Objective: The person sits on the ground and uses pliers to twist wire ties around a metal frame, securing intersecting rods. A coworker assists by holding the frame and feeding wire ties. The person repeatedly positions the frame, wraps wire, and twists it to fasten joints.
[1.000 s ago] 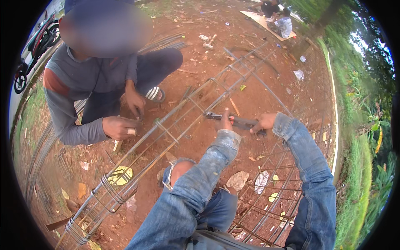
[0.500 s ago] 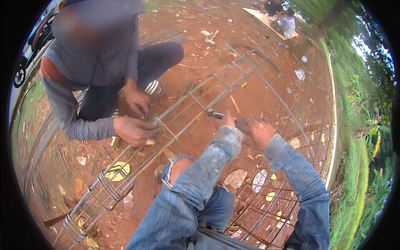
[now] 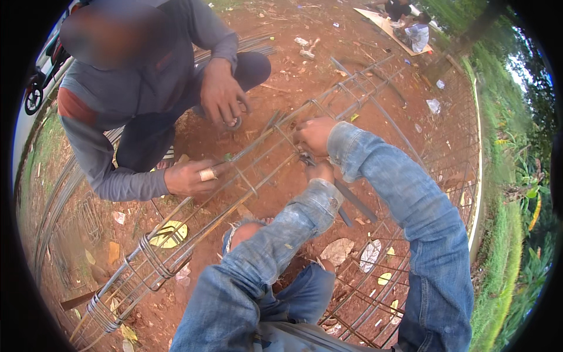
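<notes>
A long rebar cage of bars and square stirrups runs slantwise across the ground in front of me. My left hand is closed around dark metal pincers near their jaws, just beside the cage's near bar. Both pincer handles stick out behind that hand, spread apart. Over the same joint, my right hand has its fingers pinched together at the bar; whatever they hold is hidden. Across the cage a co-worker's hand, with a wrapped finger, is at the far bar, and their other hand hangs by the knee.
Spare stirrups are bunched at the cage's lower left end. Steel mesh lies at my right, and long rods lie at far left. Leaves and litter dot the red soil. Two people sit by a board far back.
My right hand has left the pincer handles and moved up and left to the cage bar. The co-worker's one hand has risen away from the cage toward their knee.
</notes>
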Tool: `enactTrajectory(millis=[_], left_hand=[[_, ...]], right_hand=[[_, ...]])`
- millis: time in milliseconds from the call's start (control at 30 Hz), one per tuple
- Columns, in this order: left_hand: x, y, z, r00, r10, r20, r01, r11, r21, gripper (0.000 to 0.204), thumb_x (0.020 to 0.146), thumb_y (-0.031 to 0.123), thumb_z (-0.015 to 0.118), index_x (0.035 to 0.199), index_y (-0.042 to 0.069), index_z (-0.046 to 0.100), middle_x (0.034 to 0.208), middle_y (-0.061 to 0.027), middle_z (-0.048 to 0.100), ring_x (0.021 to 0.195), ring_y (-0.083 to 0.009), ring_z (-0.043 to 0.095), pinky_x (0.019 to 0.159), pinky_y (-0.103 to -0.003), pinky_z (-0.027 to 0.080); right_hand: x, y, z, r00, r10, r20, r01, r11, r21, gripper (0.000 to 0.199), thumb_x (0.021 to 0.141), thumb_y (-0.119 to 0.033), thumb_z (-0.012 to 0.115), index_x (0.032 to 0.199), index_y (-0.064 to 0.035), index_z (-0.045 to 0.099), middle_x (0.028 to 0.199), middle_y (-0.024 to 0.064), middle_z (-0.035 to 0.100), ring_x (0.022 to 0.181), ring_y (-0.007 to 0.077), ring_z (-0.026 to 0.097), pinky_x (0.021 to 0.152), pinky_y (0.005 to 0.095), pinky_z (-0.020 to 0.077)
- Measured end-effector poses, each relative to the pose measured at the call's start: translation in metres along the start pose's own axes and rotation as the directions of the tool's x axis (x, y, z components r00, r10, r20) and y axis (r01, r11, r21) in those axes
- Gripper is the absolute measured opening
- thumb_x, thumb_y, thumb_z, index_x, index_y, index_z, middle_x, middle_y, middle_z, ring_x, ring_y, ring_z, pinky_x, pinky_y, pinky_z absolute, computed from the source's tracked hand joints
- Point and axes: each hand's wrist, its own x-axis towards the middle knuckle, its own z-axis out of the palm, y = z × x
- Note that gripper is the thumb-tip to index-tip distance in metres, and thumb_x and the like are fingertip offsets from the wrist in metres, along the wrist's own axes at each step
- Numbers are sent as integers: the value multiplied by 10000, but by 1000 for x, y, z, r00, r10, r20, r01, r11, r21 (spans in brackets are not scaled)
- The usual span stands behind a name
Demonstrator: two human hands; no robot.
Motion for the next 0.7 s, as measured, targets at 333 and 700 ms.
enactTrajectory(millis=[333,700], left_hand=[[8,-6,-5,996,-93,19,92,995,26,372,788,198,576,1019,-86,512,890,-176,590,753,-246,600,621,-363,454],[17,-23,6,996,-62,-59,45,968,-248,421,780,214,588,1049,-102,511,948,-201,591,797,-254,608,651,-364,478]], right_hand=[[-16,22,45,932,359,46,-219,459,861,215,769,-205,624,871,-25,685,746,120,661,713,208,628,670,347,488],[-26,9,65,856,249,-453,-123,949,291,237,760,-231,639,972,-129,666,881,130,654,812,282,619,723,385,492]])
